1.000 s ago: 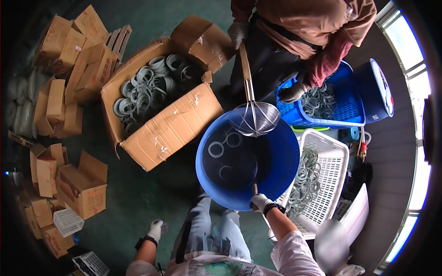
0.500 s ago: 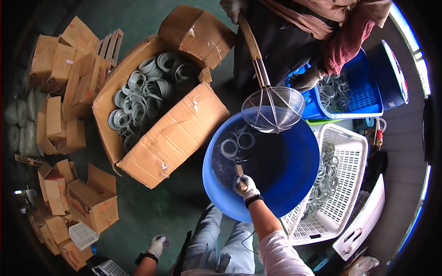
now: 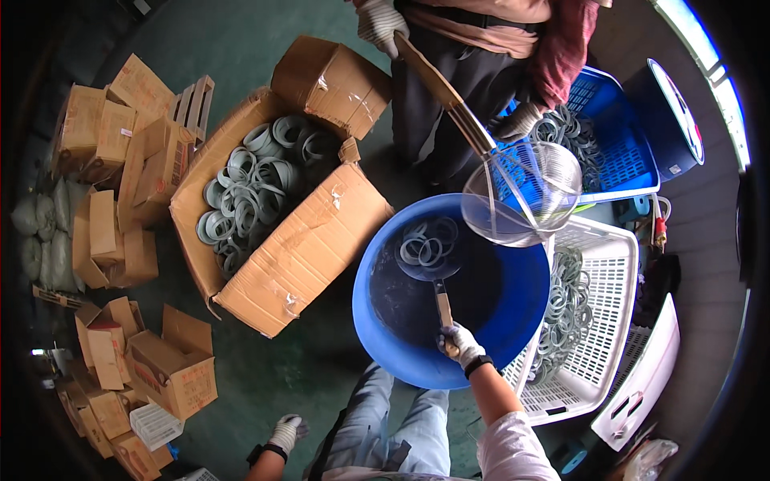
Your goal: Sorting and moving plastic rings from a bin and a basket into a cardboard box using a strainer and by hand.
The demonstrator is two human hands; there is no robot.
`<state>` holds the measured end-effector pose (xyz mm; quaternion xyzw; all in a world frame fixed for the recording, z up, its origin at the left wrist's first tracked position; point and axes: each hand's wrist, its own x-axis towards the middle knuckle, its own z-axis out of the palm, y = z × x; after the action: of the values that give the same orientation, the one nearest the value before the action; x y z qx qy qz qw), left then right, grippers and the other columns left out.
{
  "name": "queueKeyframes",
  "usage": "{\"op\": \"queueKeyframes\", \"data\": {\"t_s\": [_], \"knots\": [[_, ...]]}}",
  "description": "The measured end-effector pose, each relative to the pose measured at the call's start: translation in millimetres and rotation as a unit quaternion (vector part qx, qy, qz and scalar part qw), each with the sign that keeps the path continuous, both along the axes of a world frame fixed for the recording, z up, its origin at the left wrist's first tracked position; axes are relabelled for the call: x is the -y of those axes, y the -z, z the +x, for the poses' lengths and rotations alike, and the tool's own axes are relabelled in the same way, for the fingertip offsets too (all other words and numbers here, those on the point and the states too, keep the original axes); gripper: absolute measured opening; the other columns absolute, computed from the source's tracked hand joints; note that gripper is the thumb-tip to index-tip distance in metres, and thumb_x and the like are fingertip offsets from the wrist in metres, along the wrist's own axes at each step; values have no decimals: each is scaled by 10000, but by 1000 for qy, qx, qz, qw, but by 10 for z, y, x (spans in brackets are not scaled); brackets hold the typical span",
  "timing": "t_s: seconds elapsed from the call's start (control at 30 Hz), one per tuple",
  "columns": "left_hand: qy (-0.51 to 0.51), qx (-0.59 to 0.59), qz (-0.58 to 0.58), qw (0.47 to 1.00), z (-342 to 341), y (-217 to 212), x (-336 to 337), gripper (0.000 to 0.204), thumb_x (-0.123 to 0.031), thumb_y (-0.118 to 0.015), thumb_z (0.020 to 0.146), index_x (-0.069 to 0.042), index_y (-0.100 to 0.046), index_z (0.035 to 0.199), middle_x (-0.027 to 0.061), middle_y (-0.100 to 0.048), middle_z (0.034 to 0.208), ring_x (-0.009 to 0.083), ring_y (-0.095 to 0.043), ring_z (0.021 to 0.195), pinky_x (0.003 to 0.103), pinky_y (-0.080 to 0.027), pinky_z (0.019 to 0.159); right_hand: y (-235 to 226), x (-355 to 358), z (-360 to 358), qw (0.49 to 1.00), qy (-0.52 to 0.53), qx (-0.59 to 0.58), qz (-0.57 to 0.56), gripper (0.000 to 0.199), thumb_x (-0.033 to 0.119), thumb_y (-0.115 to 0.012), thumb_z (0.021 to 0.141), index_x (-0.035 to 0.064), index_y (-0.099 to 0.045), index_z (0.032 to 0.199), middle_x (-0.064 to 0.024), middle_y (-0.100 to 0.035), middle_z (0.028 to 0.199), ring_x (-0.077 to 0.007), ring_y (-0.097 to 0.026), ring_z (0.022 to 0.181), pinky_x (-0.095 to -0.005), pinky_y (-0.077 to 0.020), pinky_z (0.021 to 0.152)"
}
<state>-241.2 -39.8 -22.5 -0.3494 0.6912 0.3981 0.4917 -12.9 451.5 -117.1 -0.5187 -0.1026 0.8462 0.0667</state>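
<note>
While a co-worker's wire skimmer point(image 3: 523, 192) hovers past the far rim, the right hand point(image 3: 457, 343), gloved, closes its grip round the handle of a ladle-like scoop point(image 3: 433, 258) inside the blue tub point(image 3: 377, 321). The scoop's head, straight ahead of the grip, carries several grey rings point(image 3: 427, 243) above dark liquid. Lifting slowly and level would likely keep the rings from sliding off. The right forearm reaches up from the lower edge, wrist straight. The left hand point(image 3: 285, 433), also gloved, hangs low and well to the left of that grip near the floor, fingers loosely curled, holding nothing.
</note>
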Motion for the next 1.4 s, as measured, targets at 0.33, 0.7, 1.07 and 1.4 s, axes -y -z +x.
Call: {"op": "queueKeyframes", "data": {"t_s": [0.33, 0.7, 1.07, 1.4], "knots": [[16, -18, 39, 999, 350, -172, -228, 284, -125, -627, 819, -101, -481, 1061, 182, -599, 934, 332, -625, 784, 483, -550, 665, -554, 384, 701, 997, -18, -63, 32, 399, -4, -534, 792, 59, -393, 1160, -86, -533, 713, -168, -510, 478, -288, -449, 439], [67, -49, 91, 992, 921, -514, -673, 250, -118, -572, 853, -99, -475, 1082, 184, -590, 994, 357, -609, 870, 496, -530, 728, -1517, 894, 2109, 984, -85, -123, 94, 506, 47, -611, 782, 65, -387, 1236, -73, -555, 770, -133, -542, 526, -253, -474, 486], [119, -98, 152, 976, 1362, -558, -1037, 239, -155, -611, 826, -124, -501, 1036, 149, -609, 932, 335, -617, 796, 499, -524, 673, -2453, 1310, 2953, 990, -74, -91, 80, 358, 11, -596, 789, 72, -448, 1110, -56, -549, 775, -136, -537, 544, -274, -477, 493], [99, -118, 104, 983, 1932, -503, -905, 240, -177, -556, 857, -112, -482, 1076, 155, -597, 1002, 329, -608, 869, 489, -526, 717, -2568, 1120, 3428, 980, -105, -115, 123, 522, 52, -622, 770, 47, -399, 1242, -55, -557, 767, -132, -555, 537, -258, -481, 485]]}}
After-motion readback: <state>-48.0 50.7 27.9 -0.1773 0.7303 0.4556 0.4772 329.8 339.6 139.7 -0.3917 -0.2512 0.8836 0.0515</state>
